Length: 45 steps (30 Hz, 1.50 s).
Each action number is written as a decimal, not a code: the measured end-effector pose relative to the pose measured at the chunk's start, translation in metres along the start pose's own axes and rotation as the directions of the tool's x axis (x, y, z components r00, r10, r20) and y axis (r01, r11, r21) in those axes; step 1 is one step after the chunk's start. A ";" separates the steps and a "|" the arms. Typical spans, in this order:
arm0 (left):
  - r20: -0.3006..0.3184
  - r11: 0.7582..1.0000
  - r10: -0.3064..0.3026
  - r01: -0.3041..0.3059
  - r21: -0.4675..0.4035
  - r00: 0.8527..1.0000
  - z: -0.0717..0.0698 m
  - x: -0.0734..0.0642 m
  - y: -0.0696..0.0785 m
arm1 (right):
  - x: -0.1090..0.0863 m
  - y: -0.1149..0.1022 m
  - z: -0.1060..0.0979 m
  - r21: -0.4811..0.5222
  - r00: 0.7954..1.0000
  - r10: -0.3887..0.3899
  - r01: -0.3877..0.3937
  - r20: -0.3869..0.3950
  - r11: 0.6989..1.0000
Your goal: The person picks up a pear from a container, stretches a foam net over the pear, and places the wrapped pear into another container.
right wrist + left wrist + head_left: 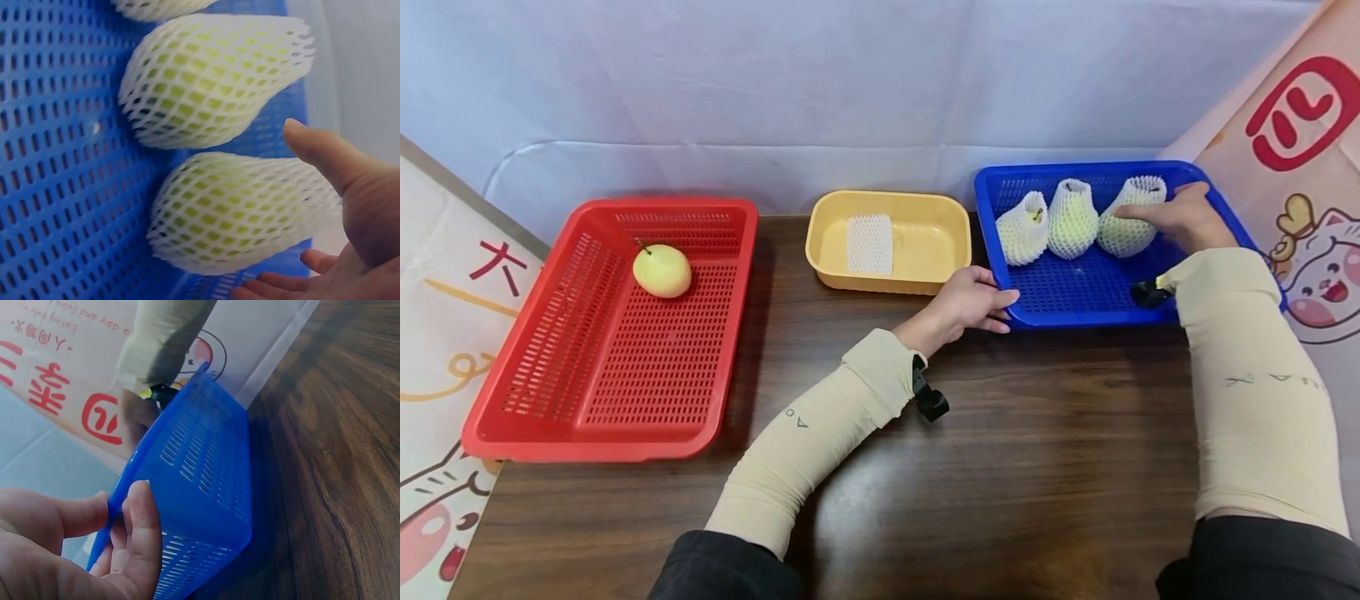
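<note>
My left hand (972, 300) pinches the near left corner of the blue basket (1075, 318); in the left wrist view the thumb lies on one side of the rim and the fingers on the other. Inside that basket stand three pears in white foam nets: a left pear (1024, 231), a middle pear (1072, 221) and a right pear (1129, 221). Around the right pear, my right hand (1187, 212) is spread. The right wrist view has its thumb (322, 147) on one side of that pear and the other fingers on the opposite side, not curled round it.
A yellow tub (925, 242) holding an empty foam net (870, 244) stands in the middle of the wooden table (1000, 467). At left, a red basket (602, 446) holds one bare pear (662, 271). A pale cloth (775, 83) hangs behind.
</note>
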<state>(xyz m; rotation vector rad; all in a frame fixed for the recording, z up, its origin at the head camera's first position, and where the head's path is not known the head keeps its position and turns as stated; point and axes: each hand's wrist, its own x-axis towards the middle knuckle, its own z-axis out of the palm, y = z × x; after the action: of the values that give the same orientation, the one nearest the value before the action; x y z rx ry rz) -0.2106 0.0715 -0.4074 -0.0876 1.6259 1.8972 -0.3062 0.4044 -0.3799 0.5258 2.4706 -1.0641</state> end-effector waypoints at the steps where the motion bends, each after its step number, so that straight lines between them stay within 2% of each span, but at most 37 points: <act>1: -0.001 1.000 0.001 0.000 0.003 1.000 0.000 0.000 0.000 | -0.002 -0.002 -0.001 -0.002 1.000 -0.004 0.004 -0.019 1.000; 6: -0.033 0.999 0.016 -0.015 0.042 0.999 0.001 0.000 -0.001 | -0.009 -0.008 -0.005 -0.002 0.998 -0.010 0.010 -0.057 1.000; 13: -0.088 0.986 0.074 -0.060 0.153 0.993 0.005 -0.009 -0.001 | -0.020 -0.021 -0.002 0.070 0.994 -0.061 0.067 -0.092 0.995; 21: -0.116 0.944 0.146 -0.103 0.312 0.983 0.009 -0.013 -0.007 | -0.038 -0.037 0.002 0.092 0.991 -0.105 0.112 -0.082 0.989; 27: -0.122 0.915 0.155 -0.096 0.393 0.980 0.007 -0.012 -0.009 | -0.052 -0.050 0.001 0.045 0.982 -0.147 0.153 -0.118 0.987; 35: -0.088 0.884 0.160 -0.103 0.455 0.983 -0.001 -0.021 -0.005 | -0.072 -0.063 0.008 0.023 0.971 -0.207 0.211 -0.117 0.977; 38: -0.103 0.851 0.165 -0.089 0.517 0.981 -0.005 -0.027 -0.003 | -0.080 -0.069 0.013 0.011 0.961 -0.245 0.248 -0.128 0.969; 40: -0.104 0.815 0.176 -0.085 0.573 0.979 -0.008 -0.033 -0.002 | -0.085 -0.073 0.017 -0.005 0.952 -0.272 0.274 -0.142 0.962; 42: -0.081 0.774 0.189 -0.097 0.626 0.979 -0.011 -0.040 -0.001 | -0.089 -0.077 0.022 -0.022 0.943 -0.296 0.296 -0.154 0.955; 45: 0.006 0.719 0.191 -0.144 0.680 0.981 -0.016 -0.054 0.002 | -0.095 -0.083 0.029 -0.029 0.932 -0.321 0.321 -0.166 0.947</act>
<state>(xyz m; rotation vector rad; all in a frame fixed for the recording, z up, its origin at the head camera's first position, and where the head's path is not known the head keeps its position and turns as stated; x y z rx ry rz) -0.1743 0.0345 -0.3858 0.3222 2.3436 1.3015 -0.2594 0.3129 -0.3014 0.2198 2.7750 -1.1805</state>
